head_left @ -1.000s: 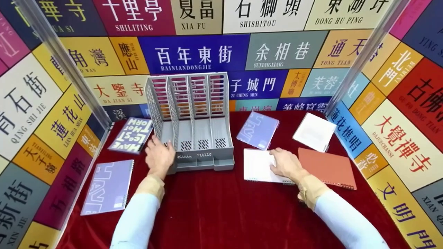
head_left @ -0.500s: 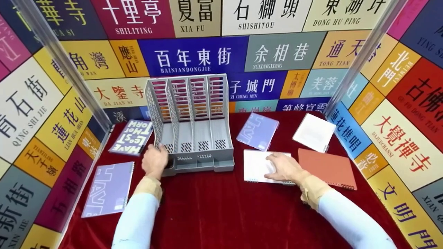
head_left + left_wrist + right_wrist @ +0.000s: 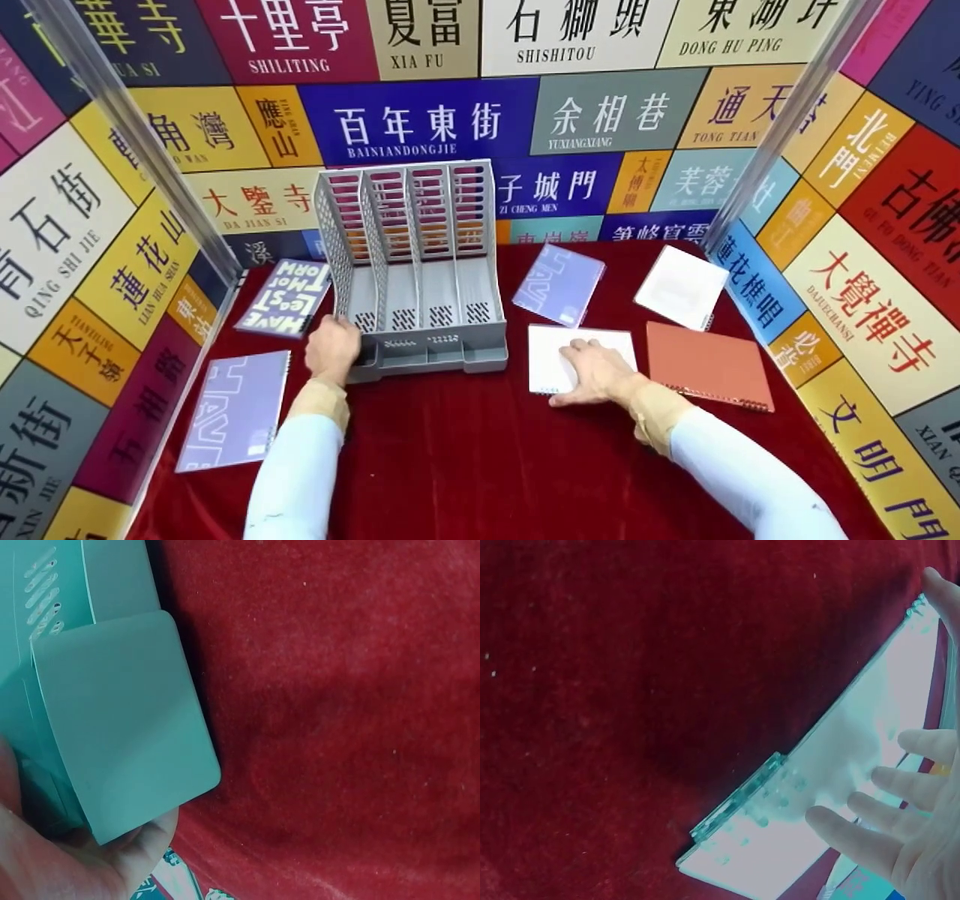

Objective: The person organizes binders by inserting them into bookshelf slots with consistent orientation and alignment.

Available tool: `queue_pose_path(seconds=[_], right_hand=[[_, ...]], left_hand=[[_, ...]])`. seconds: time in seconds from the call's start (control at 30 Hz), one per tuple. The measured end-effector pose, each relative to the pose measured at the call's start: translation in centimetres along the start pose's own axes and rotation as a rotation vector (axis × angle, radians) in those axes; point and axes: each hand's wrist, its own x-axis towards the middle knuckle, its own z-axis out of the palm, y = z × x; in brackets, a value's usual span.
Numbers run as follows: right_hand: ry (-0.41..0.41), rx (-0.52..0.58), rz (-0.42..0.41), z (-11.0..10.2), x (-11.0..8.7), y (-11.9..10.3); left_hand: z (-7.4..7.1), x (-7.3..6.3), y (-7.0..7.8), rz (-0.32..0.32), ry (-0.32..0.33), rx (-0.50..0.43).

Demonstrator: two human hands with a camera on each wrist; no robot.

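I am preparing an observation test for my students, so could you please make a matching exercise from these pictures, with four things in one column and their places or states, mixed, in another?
Column 1
1. left hand
2. right hand
3. reddish-brown notebook
4. grey rack

Column 2
A. divided into four slots
B. with fingers spread over a white notebook
C. gripping the rack's near left corner
D. lying just right of the white notebook in the head view

Right pairs: 1-C, 2-B, 3-D, 4-A
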Motion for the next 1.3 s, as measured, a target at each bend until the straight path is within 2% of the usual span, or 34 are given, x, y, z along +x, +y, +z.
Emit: queue_pose_path(seconds=[0.17,0.33,0.53,0.73,0.93,1.1,1.23,1.3], right_hand=[[0.039,-0.056,0.005,0.4,0.6,-0.6],[0.04,-0.119,-0.006,0.3,1.1,-0.7],[0.083,-0.209,-0.099,0.3,1.4,-0.6],[0.127,-0.2,-0.156,1.0,1.3,-1.1],[0.186,-0.305,-0.201,1.6,1.1,-1.3],[0.224,-0.306,-0.2,1.3,1.2,-1.4],[0.218,-0.299,-0.157,0.5,1.1,-1.6],[0.217,-0.29,-0.151,0.1,1.2,-2.0]], left_hand=[[-0.2,0.1,0.0,0.006,-0.016,0.003],[-0.2,0.2,0.0,0.011,-0.036,0.006],[-0.2,0.4,-0.1,0.004,-0.04,0.012],[-0.1,0.5,-0.2,-0.003,-0.038,0.015],[0.0,0.3,0.1,-0.01,-0.04,0.012],[-0.2,0.2,0.2,-0.025,-0.044,0.013],[-0.3,0.4,0.8,-0.034,-0.069,-0.003],[-0.4,0.5,0.8,-0.059,-0.075,-0.011]])
